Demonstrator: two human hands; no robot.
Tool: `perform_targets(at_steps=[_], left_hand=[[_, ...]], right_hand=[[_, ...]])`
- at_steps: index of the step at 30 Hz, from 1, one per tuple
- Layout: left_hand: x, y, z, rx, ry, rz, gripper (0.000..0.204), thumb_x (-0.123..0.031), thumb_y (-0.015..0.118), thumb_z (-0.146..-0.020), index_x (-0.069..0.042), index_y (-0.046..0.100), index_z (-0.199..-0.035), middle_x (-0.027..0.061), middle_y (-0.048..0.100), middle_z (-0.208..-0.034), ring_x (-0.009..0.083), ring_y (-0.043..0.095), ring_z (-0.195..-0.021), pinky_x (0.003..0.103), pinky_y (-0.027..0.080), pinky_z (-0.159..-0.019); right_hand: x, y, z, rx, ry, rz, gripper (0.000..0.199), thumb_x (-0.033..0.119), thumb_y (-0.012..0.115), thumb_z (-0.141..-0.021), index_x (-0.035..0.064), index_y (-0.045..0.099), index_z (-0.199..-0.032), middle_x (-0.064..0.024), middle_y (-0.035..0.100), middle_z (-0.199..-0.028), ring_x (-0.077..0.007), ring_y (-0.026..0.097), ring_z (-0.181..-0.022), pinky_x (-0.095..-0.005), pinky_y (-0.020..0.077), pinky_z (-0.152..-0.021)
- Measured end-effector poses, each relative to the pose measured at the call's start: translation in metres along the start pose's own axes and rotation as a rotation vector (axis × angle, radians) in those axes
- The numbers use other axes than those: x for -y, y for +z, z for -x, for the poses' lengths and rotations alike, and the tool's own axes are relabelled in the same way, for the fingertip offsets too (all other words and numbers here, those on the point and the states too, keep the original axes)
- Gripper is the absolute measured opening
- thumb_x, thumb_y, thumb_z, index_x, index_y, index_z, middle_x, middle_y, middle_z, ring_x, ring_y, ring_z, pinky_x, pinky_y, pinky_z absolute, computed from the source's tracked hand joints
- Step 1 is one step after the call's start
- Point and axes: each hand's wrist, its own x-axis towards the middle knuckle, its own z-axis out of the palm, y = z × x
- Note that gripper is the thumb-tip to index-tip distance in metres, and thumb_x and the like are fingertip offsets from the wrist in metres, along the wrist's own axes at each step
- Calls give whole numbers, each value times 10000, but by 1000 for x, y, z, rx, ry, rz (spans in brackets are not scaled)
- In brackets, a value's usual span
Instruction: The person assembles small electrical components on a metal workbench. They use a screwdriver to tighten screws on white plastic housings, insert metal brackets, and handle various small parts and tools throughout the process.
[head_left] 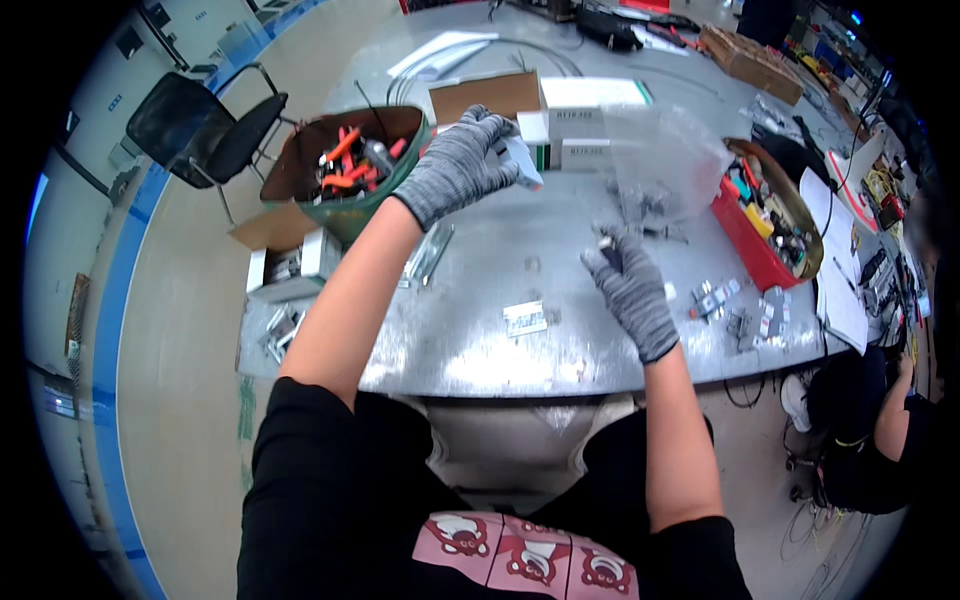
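My left hand [455, 172], in a grey knit glove, is closed around a small pale grey block-like part [520, 163] with a reddish spot at its lower end. It hovers in front of an opened carton [500, 92]. My right hand [632, 295], gloved alike, is curled over the right half of the metal table, and a small dark piece [611, 256] shows between its fingers. Just beyond it lies a clear plastic bag [670, 160] with dark small parts near its lower end. A flat printed packet [525, 318] rests on the table between my hands.
A green bin [345, 215] of red-handled tools stands at the left, above a small open carton [325, 262]. At the right are a red tool bin [750, 240], loose small modules [714, 298] and papers [843, 285]. A person [870, 430] sits beyond the table's right edge.
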Motion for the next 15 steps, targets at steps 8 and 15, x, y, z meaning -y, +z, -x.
perform_targets(at_steps=[8,15], left_hand=[[-60,19,127,336,-20,62,575,-227,686,-749,-71,540,-1283,161,556,-1180,310,594,-1052,398,494,-953],[-70,29,126,411,-52,-29,702,-377,783,-711,-61,540,-1289,180,533,-1221,343,553,-1122,404,466,-984]], right_hand=[[31,6,36,247,64,37,325,259,670,-879,34,629,-1110,-154,684,-953,-244,664,-897,-340,504,-818],[-1,25,39,276,-31,30,343,172,664,-866,65,617,-1188,-96,661,-943,-180,622,-860,-303,497,-805]])
